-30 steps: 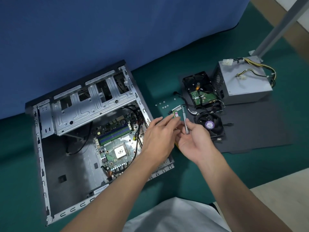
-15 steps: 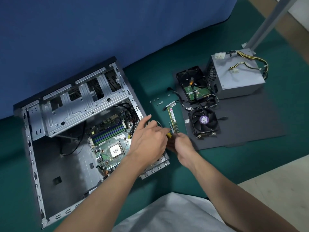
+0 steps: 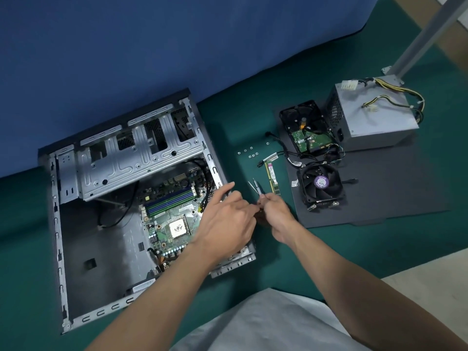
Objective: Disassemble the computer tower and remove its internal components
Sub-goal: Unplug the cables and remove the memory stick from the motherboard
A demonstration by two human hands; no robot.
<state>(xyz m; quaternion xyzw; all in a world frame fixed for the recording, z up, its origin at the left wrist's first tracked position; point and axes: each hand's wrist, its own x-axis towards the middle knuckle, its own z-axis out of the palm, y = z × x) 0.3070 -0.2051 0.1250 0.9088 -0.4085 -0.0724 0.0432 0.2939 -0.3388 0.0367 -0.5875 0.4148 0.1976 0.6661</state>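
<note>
Both hands meet just off the right edge of the computer case point(image 3: 131, 158), which lies open on its side on the green cloth point(image 3: 329, 249). The right hand point(image 3: 276, 216) has its fingers curled around a thin metal tool point(image 3: 256, 186). Two slim grey shafts poke up out of the fist, and whether that is one tool or two cannot be made out. The left hand point(image 3: 228, 219) comes in from the case side with its knuckles up and fingers bent toward the right hand's grip. One digit sticks out straight, and the fingertips are hidden where the hands touch, so it cannot be said whether this hand has hold of anything.

The motherboard point(image 3: 172, 216) sits in the case floor with its blue slots and bare chip showing, so that looks like the next part to come out. This moment looks like readying the tool for its screws. To do it well, the grip should be settled before going in. The tip should be seated square in each screw head and the pressure kept straight down, so it does not skid across the board.

Already out and laid to the right:
- A memory stick point(image 3: 273, 178) lies on the cloth just beyond the tool.
- A few loose screws point(image 3: 249, 153) sit near it.
- The fan point(image 3: 320, 184), the hard drive point(image 3: 306, 130) and the power supply point(image 3: 374, 110) rest on a dark mat point(image 3: 392, 193).

Fresh screws would best go with that little cluster.
</note>
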